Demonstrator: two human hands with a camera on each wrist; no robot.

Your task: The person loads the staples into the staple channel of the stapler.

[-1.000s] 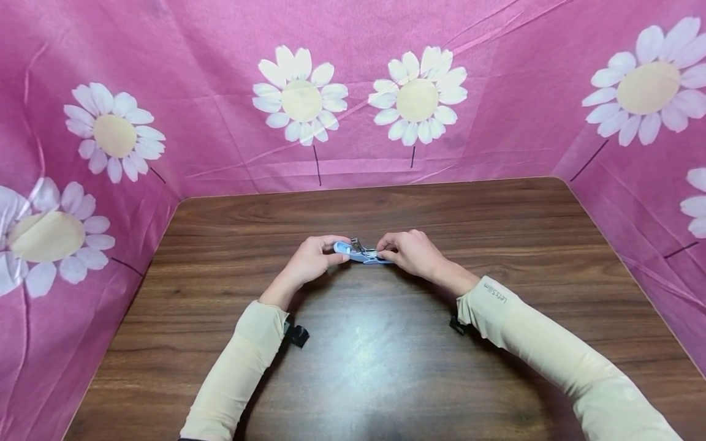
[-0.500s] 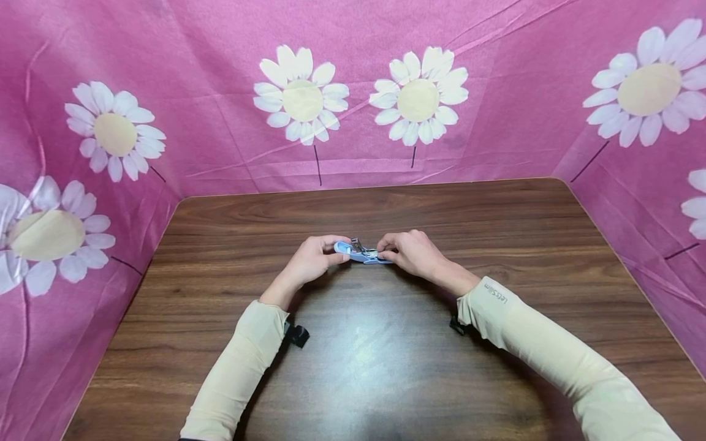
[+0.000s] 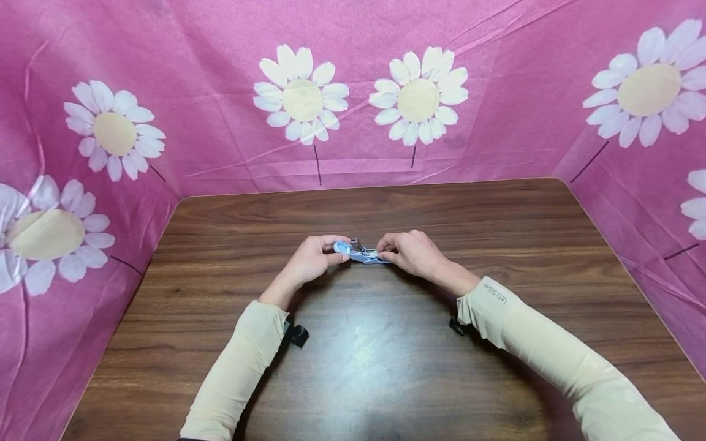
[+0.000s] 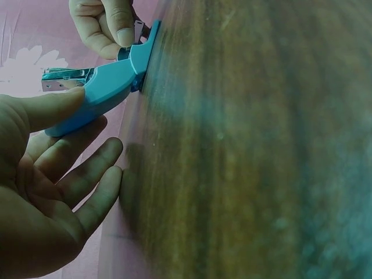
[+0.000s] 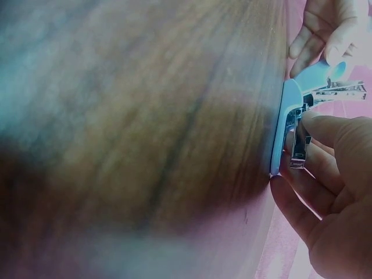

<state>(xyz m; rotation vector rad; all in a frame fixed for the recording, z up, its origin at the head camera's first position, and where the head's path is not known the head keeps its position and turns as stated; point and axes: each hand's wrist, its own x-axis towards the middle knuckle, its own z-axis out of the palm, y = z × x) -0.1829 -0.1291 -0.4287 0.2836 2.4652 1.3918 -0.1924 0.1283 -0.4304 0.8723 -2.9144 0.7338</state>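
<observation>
A light blue stapler (image 3: 360, 256) lies spread open on the table, its top cover swung back to the left. My left hand (image 3: 313, 260) pinches the cover (image 4: 107, 87) between thumb and fingers, the other fingers loosely bent below. A metal part (image 4: 65, 78) stands out from the cover. At the base end, my right hand (image 3: 418, 253) pinches the metal staple channel (image 5: 298, 148) with thumb and fingertips. The blue base (image 5: 280, 139) rests along the tabletop. Whether staples sit in the channel is hidden by the fingers.
The wooden table (image 3: 364, 355) spreads around both hands. A pink cloth (image 3: 220, 98) with white flowers rises behind and at both sides. Black wrist mounts (image 3: 298, 335) hang under the cream sleeves (image 3: 524, 337).
Nearly nothing differs. Both hands keep their places on the stapler, with at most a slight shift of the right fingertips.
</observation>
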